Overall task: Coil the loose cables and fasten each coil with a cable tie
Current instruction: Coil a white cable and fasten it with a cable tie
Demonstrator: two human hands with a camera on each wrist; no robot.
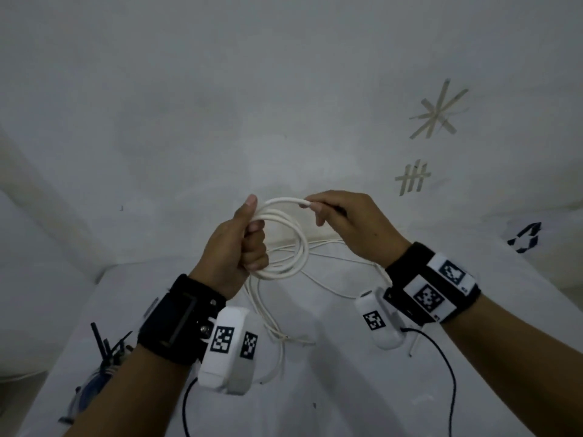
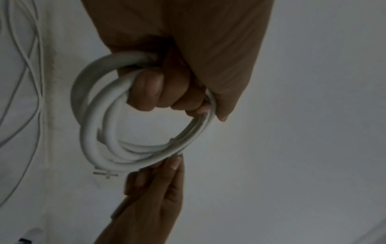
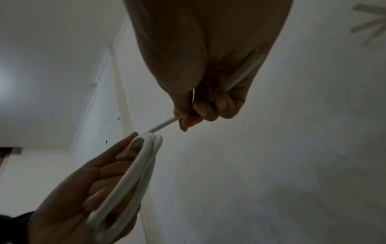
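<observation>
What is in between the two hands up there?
A short arc of white cable bridges the gap from the left hand, which grips the coil, to the right hand, which pinches it. The head view shows it.

We see a white cable (image 1: 296, 247) over a white tabletop (image 1: 315, 389). Our black wristbands (image 1: 176, 326) carry black-and-white checkered tags (image 1: 222, 339).

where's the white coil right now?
Head view, centre: the white coil is gripped in the left hand, held above the loose cables on the table; the right hand pinches its free end.

White cable (image 1: 284, 244), coiled, held aloft
</observation>
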